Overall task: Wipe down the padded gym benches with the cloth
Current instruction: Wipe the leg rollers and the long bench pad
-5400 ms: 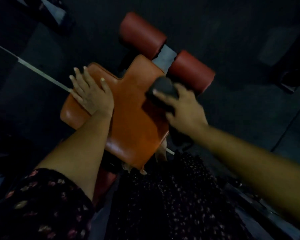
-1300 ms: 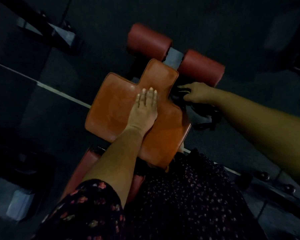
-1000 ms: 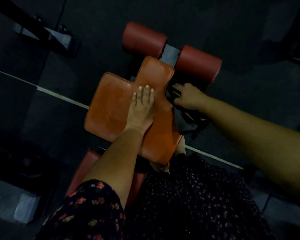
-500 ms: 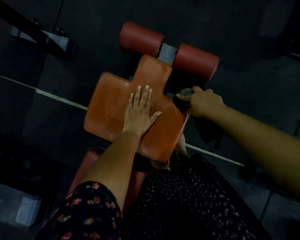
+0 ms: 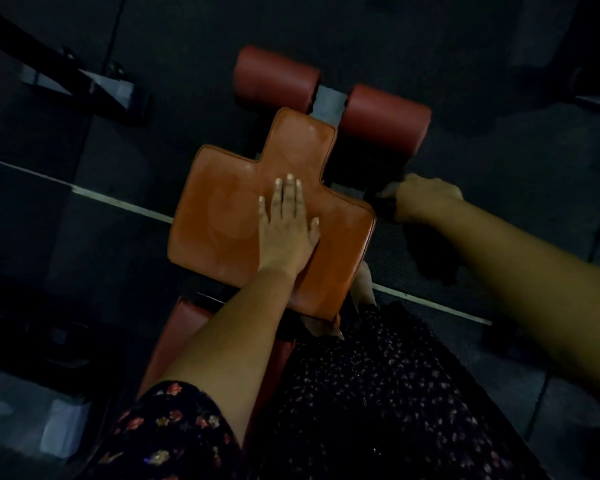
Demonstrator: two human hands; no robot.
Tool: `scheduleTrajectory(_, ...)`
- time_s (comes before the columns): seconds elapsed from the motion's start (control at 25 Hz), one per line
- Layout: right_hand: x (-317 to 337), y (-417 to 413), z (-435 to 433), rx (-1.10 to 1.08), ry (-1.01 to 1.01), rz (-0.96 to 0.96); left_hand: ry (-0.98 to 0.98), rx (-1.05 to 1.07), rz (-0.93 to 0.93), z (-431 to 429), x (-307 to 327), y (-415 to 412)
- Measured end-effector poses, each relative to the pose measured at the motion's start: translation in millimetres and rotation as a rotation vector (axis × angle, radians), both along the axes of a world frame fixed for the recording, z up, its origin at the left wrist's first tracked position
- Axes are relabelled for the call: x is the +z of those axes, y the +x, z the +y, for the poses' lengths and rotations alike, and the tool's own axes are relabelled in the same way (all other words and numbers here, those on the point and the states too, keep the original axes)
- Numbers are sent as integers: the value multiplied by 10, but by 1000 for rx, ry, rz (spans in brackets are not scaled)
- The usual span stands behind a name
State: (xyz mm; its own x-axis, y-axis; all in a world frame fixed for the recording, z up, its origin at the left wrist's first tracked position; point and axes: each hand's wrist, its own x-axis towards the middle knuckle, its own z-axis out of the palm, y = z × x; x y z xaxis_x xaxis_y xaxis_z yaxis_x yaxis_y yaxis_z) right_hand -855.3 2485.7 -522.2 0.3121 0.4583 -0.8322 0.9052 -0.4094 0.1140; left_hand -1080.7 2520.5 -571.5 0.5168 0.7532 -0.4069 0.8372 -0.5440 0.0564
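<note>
Mid-wipe here, I'd say, working the right-hand edge of the orange T-shaped vinyl padded surface [image 5: 229, 216]. The left hand [image 5: 286, 226] lies flat on the middle of it, fingers straight and together, holding nothing, just bracing. The right hand [image 5: 426, 199] sits just off the pad's right corner with its grip curled tight round a dark bunched cloth [image 5: 383, 204]. Whether the cloth actually touches that corner or only comes close is hard to call. A darker mass hangs below the hand, probably the rest of the cloth, but it melts into the black rubber floor [image 5: 187, 46], so I can't swear to it.

Next move, my guess: drag the cloth across the top, or go up to the two dark red cylindrical foam rollers [image 5: 276, 79] past the narrow end. The left hand would need to lift clear for a full pass.

Lighting is really dim. The bench's underside and frame are hidden, and the near end is covered by the left forearm and a dark floral dress [image 5: 361, 393]. Can't tell if the pad is clean.
</note>
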Motion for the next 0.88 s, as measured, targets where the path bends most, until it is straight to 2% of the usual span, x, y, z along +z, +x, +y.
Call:
scheduleTrajectory(0.04,-6,67,5,12,-61,15,-5,32,-20,-41,1,33)
scheduleTrajectory(0.12,-16,76,64,-35,-17,85,-8,88,-51,-104,-11,76)
scheduleTrajectory(0.24,-32,-131,178,-159,307,104,-19,134,-77,-126,-36,79)
scheduleTrajectory(0.32,-23,-315,142,-150,438,213,-16,121,-86,-130,-40,47)
scheduleTrajectory(0.4,-13,-388,-7,-13,404,224,17,81,-81,-151,-49,6)
scheduleTrajectory(0.44,-13,-351,-102,-24,368,184,26,61,-80,-154,-64,-19)
scheduleTrajectory(0.52,-9,-207,-277,-211,282,57,28,13,-71,-153,-106,-100)
scheduleTrajectory(0.6,-23,-138,-403,-335,185,-5,37,-51,-60,-129,-155,-199)
scheduleTrajectory(0.64,-30,-169,-409,-384,206,-18,41,-90,-69,-111,-183,-250)
scheduleTrajectory(0.72,-58,-289,-311,-429,389,4,80,-216,-141,-99,-239,-347)
scheduleTrajectory(0.8,-53,-437,-243,-358,535,48,135,-426,-239,-141,-284,-410)
scheduleTrajectory(0.88,-154,-447,-427,-504,590,125,138,-620,-299,-183,-327,-432)
